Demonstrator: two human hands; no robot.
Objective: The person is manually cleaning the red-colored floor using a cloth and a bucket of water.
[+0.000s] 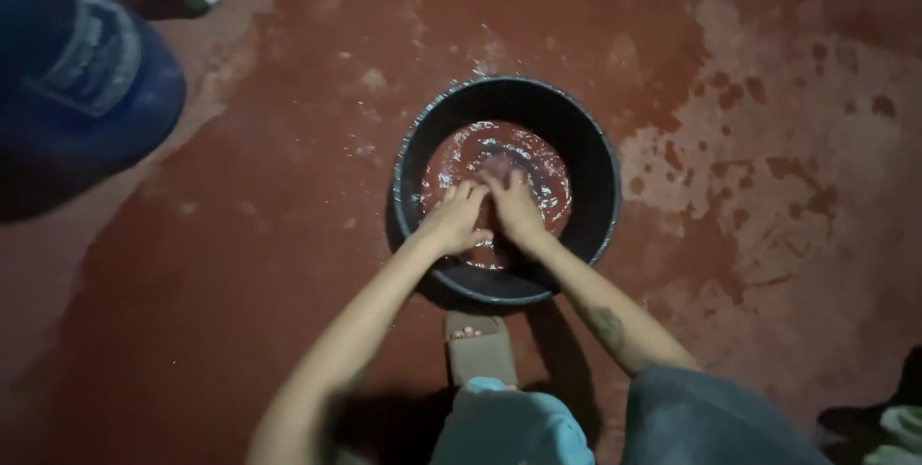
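Knees in grey cloth and a sandalled foot lie nearest the lens, just behind the black basin on the red floor. Left hand and right hand rest side by side inside the basin, fingers extended and slightly spread, fingertips pressing a submerged reddish item in sudsy water; what it is cannot be told. Well left of the fingers stands a blue drum.

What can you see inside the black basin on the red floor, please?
Reddish, foamy water fills the black basin. Both hands, left hand and right hand, press together in it. Whatever lies beneath them is covered and cannot be made out.
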